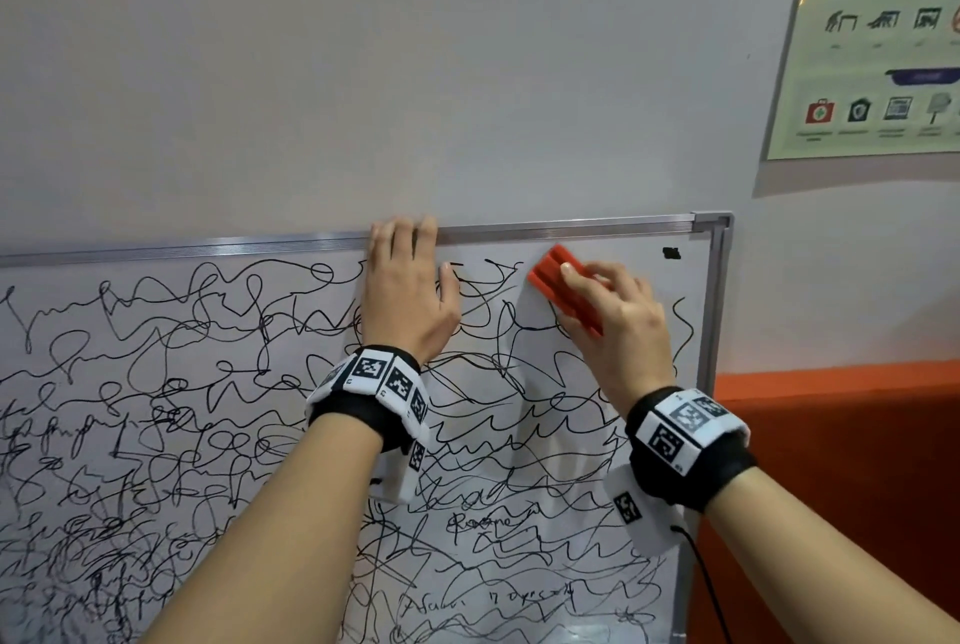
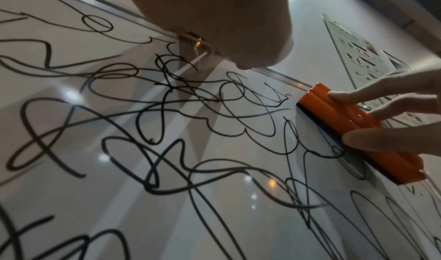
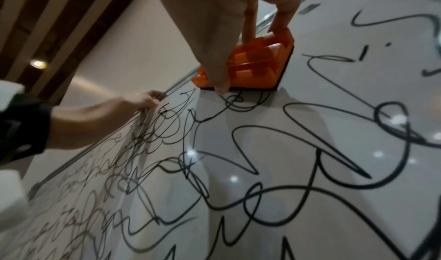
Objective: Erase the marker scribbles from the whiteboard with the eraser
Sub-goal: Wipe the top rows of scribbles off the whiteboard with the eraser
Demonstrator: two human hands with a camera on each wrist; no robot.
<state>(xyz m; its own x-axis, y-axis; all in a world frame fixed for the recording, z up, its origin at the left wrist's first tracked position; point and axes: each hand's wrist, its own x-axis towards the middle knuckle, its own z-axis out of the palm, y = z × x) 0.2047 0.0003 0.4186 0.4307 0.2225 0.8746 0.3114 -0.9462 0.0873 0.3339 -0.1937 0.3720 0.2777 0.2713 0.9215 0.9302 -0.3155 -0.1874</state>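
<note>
On the wall, head view: whiteboard (image 1: 719,290), metal-framed, its surface covered with black marker scribbles (image 1: 156,383). Left hand (image 1: 408,290), palm flat on the board near the top edge, fingers straight and close together, their tips lying over the top frame rail. Right hand (image 1: 615,318) grips an orange eraser (image 1: 558,285) near the board's upper right corner, fingers curled over its ridged back; the eraser sits tilted against the board, with a cleaner patch around it. Small black mark (image 1: 671,252) toward the corner. Tagged wristbands (image 1: 382,386) on both wrists. Poster (image 1: 878,46) on the wall above right; orange panel (image 1: 831,461) beside the board.

Left wrist view: heel of the left hand (image 2: 214,18) against the board. Eraser (image 2: 358,132), dark pad face flat on the board, right fingers (image 2: 381,86) on top, thumb at its near side.

Right wrist view: right hand (image 3: 214,28) clamps the eraser (image 3: 260,62), thumb on one long side, fingers on the other. Left hand (image 3: 140,99) at the top rail; whether its fingertips hook over the rail cannot be told.
</note>
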